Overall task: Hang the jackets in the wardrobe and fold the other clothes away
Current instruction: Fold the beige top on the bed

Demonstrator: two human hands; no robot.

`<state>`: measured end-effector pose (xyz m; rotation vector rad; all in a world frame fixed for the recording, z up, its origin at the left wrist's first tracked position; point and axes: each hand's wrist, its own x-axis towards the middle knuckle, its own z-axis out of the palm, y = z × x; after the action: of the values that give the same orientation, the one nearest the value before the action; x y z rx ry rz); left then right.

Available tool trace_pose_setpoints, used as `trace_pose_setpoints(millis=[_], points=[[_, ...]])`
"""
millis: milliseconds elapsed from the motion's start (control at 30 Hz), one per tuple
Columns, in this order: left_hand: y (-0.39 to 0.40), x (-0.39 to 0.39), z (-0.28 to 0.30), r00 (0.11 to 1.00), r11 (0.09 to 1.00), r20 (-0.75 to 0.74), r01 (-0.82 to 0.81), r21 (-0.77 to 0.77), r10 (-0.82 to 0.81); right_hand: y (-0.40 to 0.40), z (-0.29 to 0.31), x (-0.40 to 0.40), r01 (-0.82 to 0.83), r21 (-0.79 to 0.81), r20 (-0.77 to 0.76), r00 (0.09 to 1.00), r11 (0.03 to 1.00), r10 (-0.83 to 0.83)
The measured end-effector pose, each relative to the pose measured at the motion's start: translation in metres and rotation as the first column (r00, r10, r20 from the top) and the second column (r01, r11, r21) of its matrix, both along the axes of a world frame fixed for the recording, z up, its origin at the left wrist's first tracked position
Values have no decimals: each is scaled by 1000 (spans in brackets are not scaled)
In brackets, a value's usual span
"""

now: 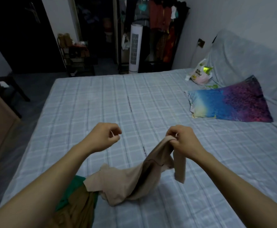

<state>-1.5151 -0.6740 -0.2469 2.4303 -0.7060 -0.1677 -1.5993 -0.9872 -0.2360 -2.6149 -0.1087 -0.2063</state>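
A beige garment (131, 180) hangs from my right hand (182, 142), which pinches its top edge above the bed; its lower part lies crumpled on the sheet. My left hand (105, 135) hovers to the left of it with fingers curled, holding nothing that I can make out. Under my left forearm lie a green garment (72, 190) and a brown garment (78, 209) at the near edge of the bed. The open wardrobe (152, 30) with hanging clothes stands across the room beyond the bed.
The bed (101, 102) has a pale blue checked sheet. A colourful pillow (229, 102) and a plastic bag (198, 74) lie at the right. A white tower fan (134, 48) stands before the wardrobe. A dark shelf rack (75, 56) and door are at the back left.
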Motion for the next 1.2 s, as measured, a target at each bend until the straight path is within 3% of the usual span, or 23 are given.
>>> trace_pose_setpoints(millis=[167,267,433,600,767,867,1100,1200], points=[[-54,2,-44,994,993,-79,84,80,-78,1,3,15,15,110,46,999,994,-20],[-79,-5,-78,995,983,-102,43,179,-25,4,7,22,19,187,64,997,982,-31],[-101,-8,-121,998,943,-48,47,329,-33,7,14,31,9,292,100,994,956,-40],[-72,15,-134,996,898,-3,-78,432,88,-3,27,36,25,308,138,988,951,-71],[-15,44,-112,979,881,64,-200,429,192,-15,45,40,96,323,189,968,942,-163],[19,54,-85,954,886,182,-290,362,239,-22,56,38,127,290,222,955,949,-196],[75,54,21,818,863,501,-444,240,281,-40,92,25,193,300,346,891,934,-295],[91,39,53,766,838,569,-495,228,298,-38,104,17,181,309,388,872,933,-298]])
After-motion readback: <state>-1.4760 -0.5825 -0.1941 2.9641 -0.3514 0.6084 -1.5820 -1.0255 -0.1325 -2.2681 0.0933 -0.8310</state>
